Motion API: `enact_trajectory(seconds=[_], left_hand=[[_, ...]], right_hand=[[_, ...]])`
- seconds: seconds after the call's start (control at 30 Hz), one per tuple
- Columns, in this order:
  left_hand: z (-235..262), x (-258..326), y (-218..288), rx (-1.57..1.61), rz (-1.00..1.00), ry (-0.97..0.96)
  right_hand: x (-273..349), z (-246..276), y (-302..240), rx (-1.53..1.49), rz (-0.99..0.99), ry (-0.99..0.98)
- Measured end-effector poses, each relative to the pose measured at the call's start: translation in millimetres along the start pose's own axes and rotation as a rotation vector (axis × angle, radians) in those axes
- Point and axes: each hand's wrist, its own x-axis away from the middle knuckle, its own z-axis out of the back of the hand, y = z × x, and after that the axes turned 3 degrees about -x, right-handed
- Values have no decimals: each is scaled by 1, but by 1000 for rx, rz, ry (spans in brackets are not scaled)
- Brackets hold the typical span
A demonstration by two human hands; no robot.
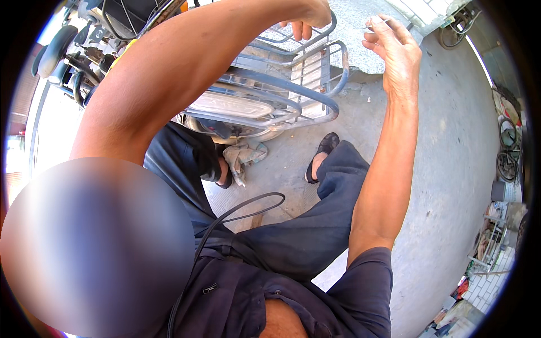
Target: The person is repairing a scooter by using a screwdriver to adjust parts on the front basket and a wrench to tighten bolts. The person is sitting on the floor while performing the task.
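My left hand point(311, 16) is up at the top edge, over the far end of a blue-grey metal carrier rack point(304, 84). Its fingers curl downward, and the arm covers whatever they grip, if anything. To the right, my right hand point(397, 48) is raised above the speckled stone surface point(356, 34), apart from the rack. Its thumb and fingers are bent together in a pinch. Something small and dark shows by the fingertips, too small to name. Beneath the rack is part of a wheeled vehicle with a pale panel point(231, 105).
A crumpled rag point(243, 158) lies on the concrete floor point(451, 146) between my feet. A black cable point(248, 204) loops in front of my body. Parked two-wheelers point(70, 62) stand at the left. Bicycles point(507, 146) and clutter line the right wall. A blurred round patch covers the lower left.
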Motion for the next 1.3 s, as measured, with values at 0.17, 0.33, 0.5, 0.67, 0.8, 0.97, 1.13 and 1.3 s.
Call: enact_trajectory(seconds=[0.17,0.33,0.5,0.67,0.8,0.97,1.13,1.3], left_hand=[[17,52,12,-432,-59,125],[7,9,-32,0,-23,-406],[-40,93,19,-142,-179,-322],[-39,119,20,-148,-289,-336],[-43,120,20,-154,-298,-265],[-35,124,19,-50,-325,-307],[-44,117,14,75,-366,-307],[-42,109,15,126,-434,-458]], right_hand=[[1,8,-7,-113,-73,-61],[8,-12,-13,-36,-113,-276],[22,10,-22,107,-139,-317],[19,0,-13,145,-124,-365],[22,-3,-19,193,-142,-356],[24,-4,-27,60,-327,-361],[34,-23,-57,181,-397,-350],[40,-22,-59,115,-383,-435]])
